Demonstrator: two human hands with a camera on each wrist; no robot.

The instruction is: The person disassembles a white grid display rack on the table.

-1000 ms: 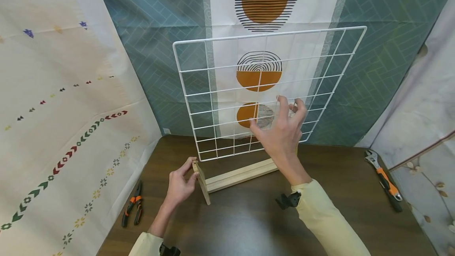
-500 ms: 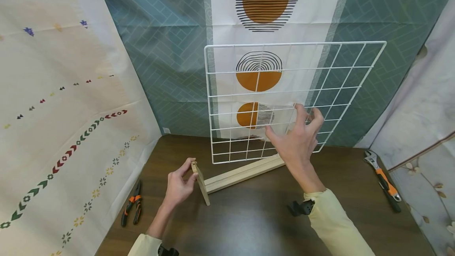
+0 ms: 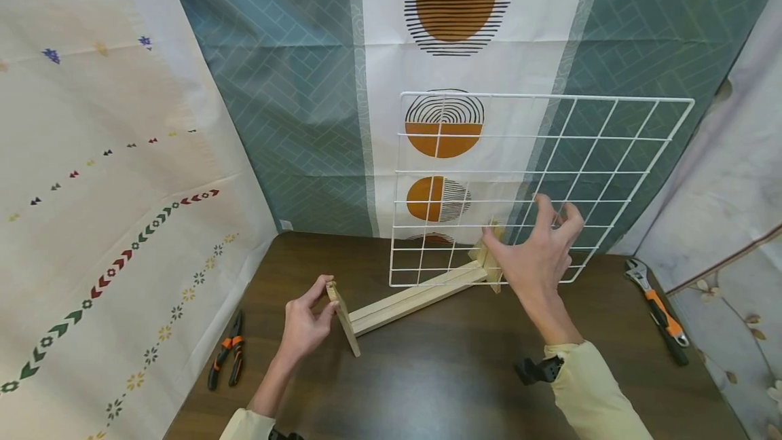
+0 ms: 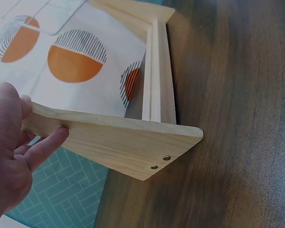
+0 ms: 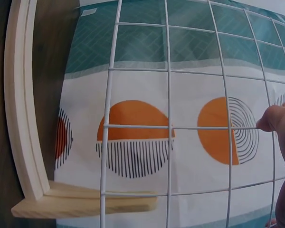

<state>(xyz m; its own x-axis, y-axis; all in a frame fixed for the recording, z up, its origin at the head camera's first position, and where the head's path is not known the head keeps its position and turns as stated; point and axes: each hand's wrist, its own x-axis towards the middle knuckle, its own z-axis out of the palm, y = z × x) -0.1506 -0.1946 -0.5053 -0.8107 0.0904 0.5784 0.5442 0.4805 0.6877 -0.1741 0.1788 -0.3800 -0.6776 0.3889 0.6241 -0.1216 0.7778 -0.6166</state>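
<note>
Far left, a cream sheet [image 3: 116,189] with chevron bands and small flowers hangs beside the tabletop [image 3: 415,386], which is dark brown and wood-grained, a soft shine near the front. Behind, a teal hanging [image 3: 275,87] in herringbone pattern; down its middle a white panel [image 3: 387,66] with orange discs and black line work. Far right, a pale sheet [image 3: 727,195] with leafy sprigs.

Pliers [image 3: 232,342] at left on the tabletop, black handles banded orange. Next, left hand [image 3: 303,326]: thumb and fingers pinch the upper end of the wooden frame [image 3: 421,296] at its left end panel [image 3: 344,321]. Frame stands mid-tabletop, pale wood, grain visible; two flat, slanted end panels joined by a long bar with a lengthwise groove, running obliquely, right end farther back. Left wrist view: two round metal fasteners near that panel's lower corner.

White wire grid [image 3: 519,172], slim rods crossing in rectangles, held up at a tilt over the frame's right end; cannot tell whether they touch. Right hand [image 3: 537,257] grasps its lower part, fingers bent at the wires. Yellow sleeve [image 3: 589,386] behind it. Near the right edge, adjustable wrench [image 3: 662,311]: metal head, orange-and-black handle.
</note>
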